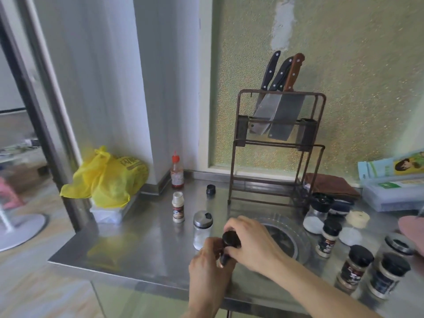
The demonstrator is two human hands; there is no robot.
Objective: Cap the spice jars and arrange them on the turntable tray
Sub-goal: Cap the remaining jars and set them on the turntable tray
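My left hand [207, 269] grips the body of a small dark spice jar [226, 259] above the steel counter's front edge. My right hand [250, 244] is closed over its black cap [231, 239]. Just right of my hands lies the clear round turntable tray [300, 239], with nothing standing on it. A glass shaker with a metal lid [202, 228] and a small white capped jar [178, 210] stand to the left. A loose black cap [210, 189] lies farther back. Several black-capped jars [354, 266] cluster at the right.
A knife rack [275, 148] holding cleavers stands behind the tray. A red-capped sauce bottle [177, 173] and a yellow plastic bag [107, 177] sit at the back left. A brown cloth [330, 185] and plastic boxes [390, 191] lie at the back right.
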